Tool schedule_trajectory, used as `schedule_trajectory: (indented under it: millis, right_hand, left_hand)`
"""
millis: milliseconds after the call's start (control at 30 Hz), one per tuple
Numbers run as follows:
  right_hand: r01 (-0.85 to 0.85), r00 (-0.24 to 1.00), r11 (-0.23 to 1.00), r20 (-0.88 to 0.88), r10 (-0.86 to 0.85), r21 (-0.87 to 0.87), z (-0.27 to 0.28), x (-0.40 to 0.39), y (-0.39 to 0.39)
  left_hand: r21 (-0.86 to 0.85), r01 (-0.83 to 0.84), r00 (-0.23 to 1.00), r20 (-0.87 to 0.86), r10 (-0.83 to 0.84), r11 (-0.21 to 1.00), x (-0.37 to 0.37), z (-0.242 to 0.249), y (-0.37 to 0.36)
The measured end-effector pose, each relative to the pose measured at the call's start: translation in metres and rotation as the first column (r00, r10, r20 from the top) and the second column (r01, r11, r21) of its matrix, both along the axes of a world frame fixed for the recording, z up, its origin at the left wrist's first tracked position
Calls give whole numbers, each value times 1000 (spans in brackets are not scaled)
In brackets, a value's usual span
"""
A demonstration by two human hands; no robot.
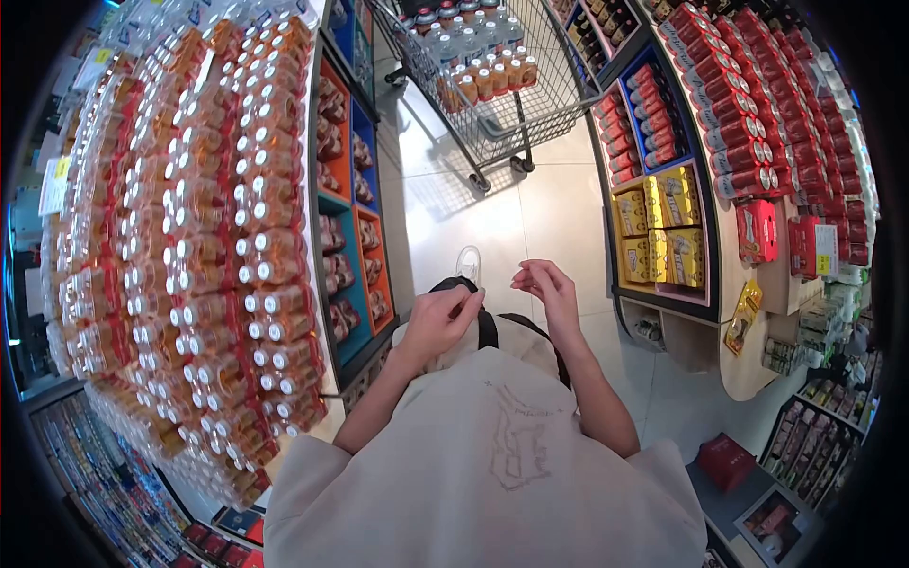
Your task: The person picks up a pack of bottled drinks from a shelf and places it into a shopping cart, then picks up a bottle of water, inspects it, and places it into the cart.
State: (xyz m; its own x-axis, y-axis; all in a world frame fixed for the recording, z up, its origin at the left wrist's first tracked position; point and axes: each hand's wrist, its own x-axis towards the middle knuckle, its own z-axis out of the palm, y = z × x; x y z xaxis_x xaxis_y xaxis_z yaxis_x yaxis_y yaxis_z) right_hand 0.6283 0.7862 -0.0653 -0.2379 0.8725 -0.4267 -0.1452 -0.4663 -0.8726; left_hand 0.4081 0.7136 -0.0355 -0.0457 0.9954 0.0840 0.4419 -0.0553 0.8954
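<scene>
My left hand (443,322) is in front of my waist, its fingers curled closed beside a black strap (488,331). What it holds, if anything, is hidden. To its right, my right hand (552,292) is held in the air, fingers loosely bent and apart, with nothing visible in it. Ahead of both hands stands a wire shopping cart (549,123). Inside the cart are a pack of orange-coloured bottles (492,79), clear water bottles (473,45) and dark bottles with red caps. Neither hand touches the cart.
Shrink-wrapped packs of orange drink bottles (199,227) are stacked high at left, beside cubby shelves (352,213). At right stand red drink cans (724,104), yellow boxes (677,199) and a rounded wooden counter (748,364). A white shoe (469,260) is on the tiled floor (473,204).
</scene>
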Motion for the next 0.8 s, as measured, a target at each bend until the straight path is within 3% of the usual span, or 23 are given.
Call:
schedule_trajectory:
  millis: [100,133,333,533,767,800]
  right_hand:
    - [53,995,996,77,-58,67,5,2,60]
    - [86,993,992,73,-93,87,9,3,76]
    - [210,973,972,75,-218,104,1,8,156]
    - [109,987,989,104,-120,104,-17,12,251]
    - [-72,990,993,123,61,89,-15,12,380]
    - [-91,991,993,110,82,81,-18,12,396]
  left_hand:
    - [-65,55,998,-35,-57,996,-21,-1,72]
    - [-38,93,989,-116,-97,995,-29,0,93]
    - [-32,212,965,-150,-214,977,-42,3,198]
    - [40,234,959,-175,-224,971,-21,-18,285]
    - [11,98,983,-156,-95,995,7,-27,373]
    - [-65,93,989,-109,-99,994,8,-32,384]
